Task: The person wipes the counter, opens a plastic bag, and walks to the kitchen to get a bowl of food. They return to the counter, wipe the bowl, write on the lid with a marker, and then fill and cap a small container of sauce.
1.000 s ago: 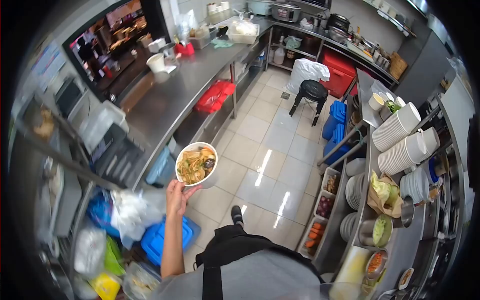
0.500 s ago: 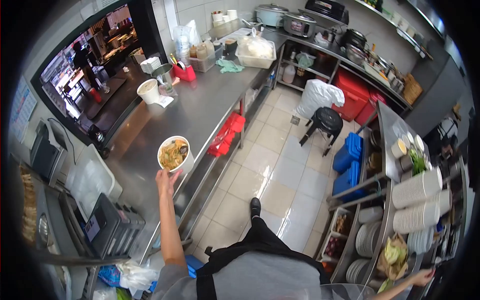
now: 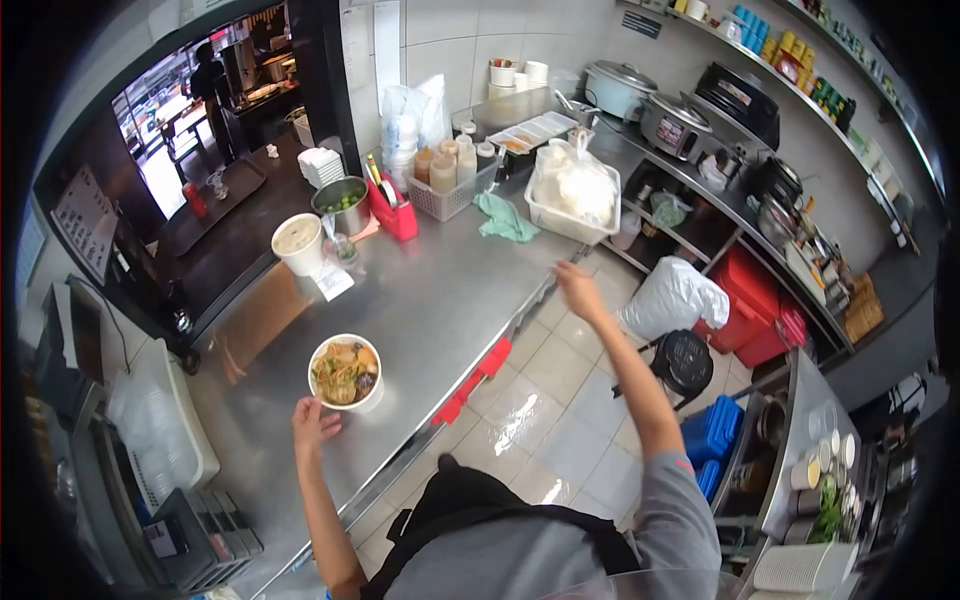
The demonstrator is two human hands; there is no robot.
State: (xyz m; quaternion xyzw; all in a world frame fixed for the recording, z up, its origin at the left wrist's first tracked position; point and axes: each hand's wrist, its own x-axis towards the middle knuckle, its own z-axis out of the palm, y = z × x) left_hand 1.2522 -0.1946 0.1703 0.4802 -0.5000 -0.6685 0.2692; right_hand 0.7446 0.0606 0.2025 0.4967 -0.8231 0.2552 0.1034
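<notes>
A white paper bowl [image 3: 346, 373] of noodle-like food with vegetables stands on the steel counter, its top uncovered. At its lower left side is my left hand [image 3: 316, 424], fingers apart and their tips right by the bowl's wall. My right hand [image 3: 578, 287] hangs over the counter's front edge with nothing visible in it, fingers loosely stretched out. Farther back on the counter, a lidded paper tub [image 3: 298, 246] stands with a white slip [image 3: 333, 281] beside it. A small clear bag [image 3: 343, 252] sits against that tub.
Along the back stand a metal pot [image 3: 342, 207] of green items, a red holder [image 3: 391, 212], a basket of bottles [image 3: 447, 197], a green cloth [image 3: 505, 218] and a white bin [image 3: 575, 222] holding a bag. A black stool [image 3: 683, 360] stands on the tiled floor.
The bowl, held in my left hand before, now stands on the counter with the fingers loosened beside it. My right hand has come from the right-hand shelves to the counter's front edge.
</notes>
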